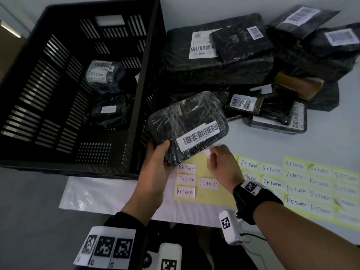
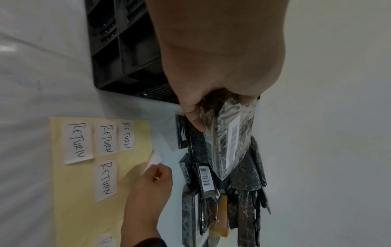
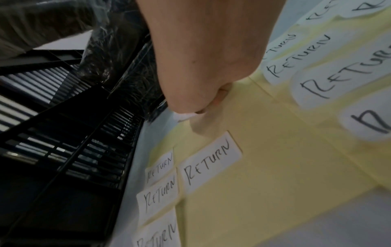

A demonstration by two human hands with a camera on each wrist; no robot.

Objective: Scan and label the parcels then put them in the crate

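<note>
My left hand point(image 1: 157, 152) grips a black plastic-wrapped parcel point(image 1: 187, 125) by its near corner, holding it above the table beside the crate; its white barcode label point(image 1: 200, 135) faces up. The same parcel point(image 2: 230, 138) hangs from my left hand point(image 2: 203, 107) in the left wrist view. My right hand point(image 1: 216, 156) pinches a small white sticker point(image 1: 209, 152) just under the parcel's near edge; that sticker point(image 2: 153, 159) point(image 3: 186, 116) shows between the fingertips. The black crate point(image 1: 148, 78) stands at left with two labelled parcels point(image 1: 103, 75) inside.
A yellow backing sheet point(image 1: 216, 197) under my hands carries several white RETURN stickers point(image 1: 187, 179); more sheets point(image 1: 319, 188) lie to the right. A heap of black parcels point(image 1: 243, 55) fills the far right. A clear plastic sheet point(image 1: 93, 193) lies near the front edge.
</note>
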